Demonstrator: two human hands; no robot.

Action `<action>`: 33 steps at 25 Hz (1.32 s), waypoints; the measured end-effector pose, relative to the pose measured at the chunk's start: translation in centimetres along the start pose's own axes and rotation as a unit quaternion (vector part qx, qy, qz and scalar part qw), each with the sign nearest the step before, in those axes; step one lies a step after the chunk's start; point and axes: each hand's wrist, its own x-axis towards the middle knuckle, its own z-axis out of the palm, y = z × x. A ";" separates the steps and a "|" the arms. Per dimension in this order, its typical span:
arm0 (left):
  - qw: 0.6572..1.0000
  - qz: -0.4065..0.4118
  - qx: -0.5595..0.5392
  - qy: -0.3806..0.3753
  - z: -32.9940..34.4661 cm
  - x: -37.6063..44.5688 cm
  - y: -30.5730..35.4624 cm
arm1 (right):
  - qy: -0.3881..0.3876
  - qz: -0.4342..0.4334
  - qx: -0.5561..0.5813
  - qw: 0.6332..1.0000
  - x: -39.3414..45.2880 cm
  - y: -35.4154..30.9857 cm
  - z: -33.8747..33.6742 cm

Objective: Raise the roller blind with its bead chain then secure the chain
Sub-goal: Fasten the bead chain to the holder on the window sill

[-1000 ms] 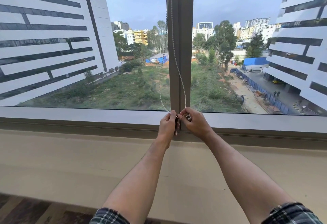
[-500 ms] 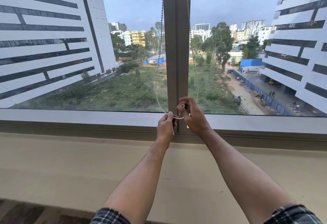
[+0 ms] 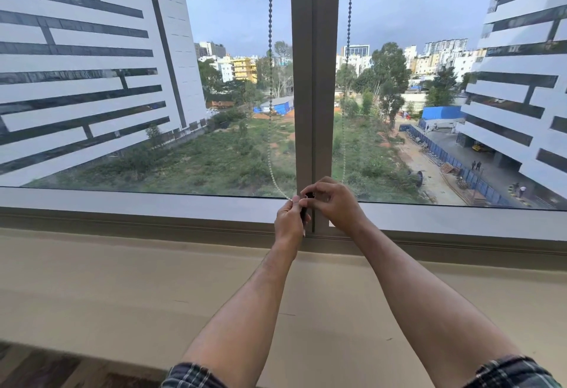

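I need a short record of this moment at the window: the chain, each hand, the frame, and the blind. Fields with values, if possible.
chain: two strands, one each side of the mullion, meeting at the hands
left hand: pinches the chain low at the mullion
right hand: fingers on a small dark piece
blind: not in view

Bare forearms, seemingly dark plaid sleeves (image 3: 196, 375)

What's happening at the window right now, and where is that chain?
A person stands at the window, both bare hands together at the foot of the grey centre mullion. The left hand pinches the pale beaded blind chain, whose two strands hang either side of the mullion. The right hand works a small dark fitting at the frame, apparently securing the chain. No blind fabric shows, so it looks raised.
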 end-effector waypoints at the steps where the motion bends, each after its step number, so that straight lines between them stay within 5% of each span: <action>1: 1.000 -0.002 0.002 0.000 0.0 0.0 0.1 | -0.008 0.007 0.009 1.000 0.2 0.0 -0.1; 10: 1.000 0.004 0.012 -0.016 -0.2 0.1 0.3 | -0.120 0.071 0.114 0.984 1.0 0.1 -2.1; 23: 0.987 0.007 0.026 -0.158 -1.2 0.7 0.2 | -0.095 0.098 0.091 0.986 1.8 0.4 -3.2; 33: 0.985 0.007 -0.030 -0.168 -1.7 1.3 -0.1 | -0.115 0.119 0.135 0.977 1.8 0.4 -3.6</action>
